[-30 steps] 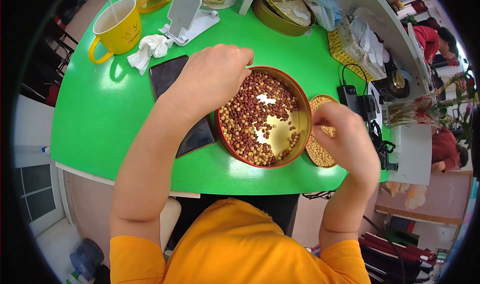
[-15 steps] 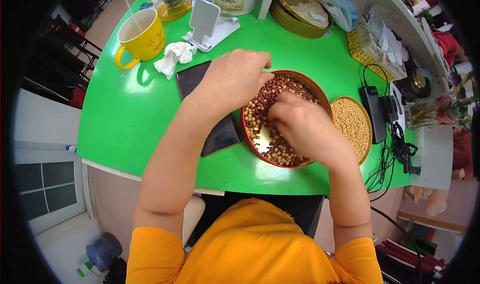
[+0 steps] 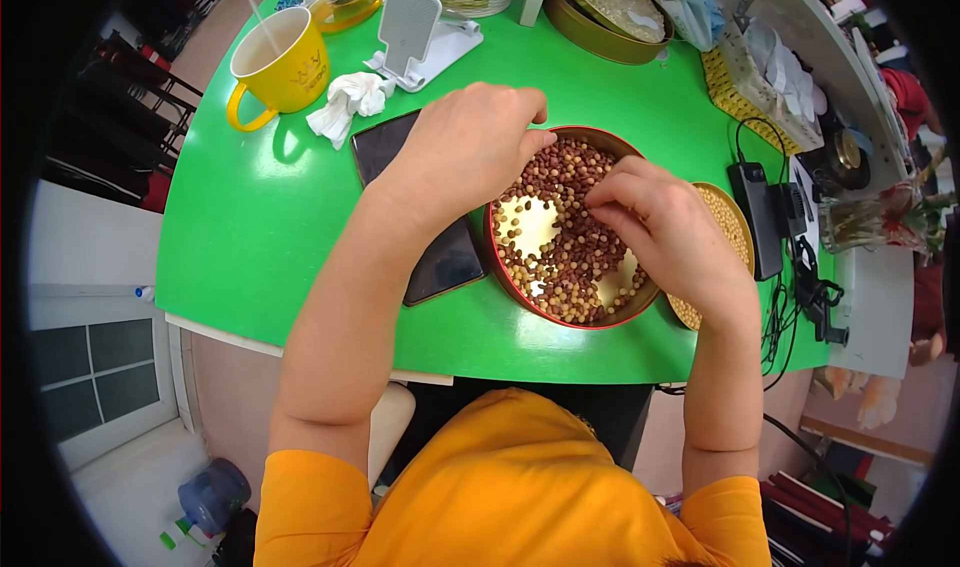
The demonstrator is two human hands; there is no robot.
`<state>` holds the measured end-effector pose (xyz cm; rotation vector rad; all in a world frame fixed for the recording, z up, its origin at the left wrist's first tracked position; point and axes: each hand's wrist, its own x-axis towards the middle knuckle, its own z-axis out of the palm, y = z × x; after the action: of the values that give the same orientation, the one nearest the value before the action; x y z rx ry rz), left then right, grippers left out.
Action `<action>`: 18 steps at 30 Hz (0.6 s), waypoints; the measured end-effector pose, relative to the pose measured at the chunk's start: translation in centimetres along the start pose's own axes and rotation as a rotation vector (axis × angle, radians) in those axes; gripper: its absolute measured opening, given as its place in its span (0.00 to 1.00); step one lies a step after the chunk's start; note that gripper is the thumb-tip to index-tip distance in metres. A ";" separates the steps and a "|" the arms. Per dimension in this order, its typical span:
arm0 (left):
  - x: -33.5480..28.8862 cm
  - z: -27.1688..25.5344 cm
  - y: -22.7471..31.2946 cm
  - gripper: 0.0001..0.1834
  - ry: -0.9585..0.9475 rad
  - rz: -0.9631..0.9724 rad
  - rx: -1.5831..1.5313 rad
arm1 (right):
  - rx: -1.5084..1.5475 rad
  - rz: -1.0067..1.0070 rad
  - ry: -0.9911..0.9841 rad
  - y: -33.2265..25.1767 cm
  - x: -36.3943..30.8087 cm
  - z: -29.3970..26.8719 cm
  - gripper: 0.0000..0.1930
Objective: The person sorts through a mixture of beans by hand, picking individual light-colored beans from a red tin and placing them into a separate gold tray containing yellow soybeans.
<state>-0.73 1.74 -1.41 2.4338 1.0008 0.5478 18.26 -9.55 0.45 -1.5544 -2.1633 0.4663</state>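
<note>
A round tin with a red rim (image 3: 497,273) stands on the green table, with reddish-brown beans and pale yellow beans (image 3: 580,229) mixed in it. Bare golden bottom shows in patches at its left and lower right. My left hand (image 3: 478,145) has its thumb and fingers closed at the tin's far-left rim. Over the right side of the mixed beans is my right hand (image 3: 668,229), its fingers curled together in a pinch; whatever they hold is hidden. Partly behind my right hand, a second round tin (image 3: 748,235) holds pale yellow beans only.
A black phone (image 3: 440,267) lies under my left forearm. Farther off are a yellow mug (image 3: 285,72), crumpled tissue (image 3: 350,105), a white phone stand (image 3: 410,32), a glass teapot (image 3: 345,2) and stacked tins (image 3: 600,42). A black power adapter (image 3: 752,217) with cables lies at the right.
My right hand has moved from inside the mixed beans up and to the right. The beans have shifted, baring more of the tin's bottom. My left hand stays at the rim.
</note>
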 end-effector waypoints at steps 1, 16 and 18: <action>0.0 -0.1 -0.1 0.13 0.008 -0.011 -0.009 | -0.008 0.025 -0.032 -0.2 -0.2 0.0 0.06; -0.4 0.1 -1.1 0.14 0.088 0.018 -0.024 | -0.160 0.023 -0.156 -1.7 -0.4 2.1 0.04; -0.6 0.0 -1.2 0.14 0.093 0.030 -0.006 | -0.103 0.014 -0.133 -2.1 0.0 2.0 0.05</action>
<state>-1.77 2.11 -2.16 2.4405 0.9994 0.6783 15.48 -10.29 -0.22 -1.6365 -2.3106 0.4817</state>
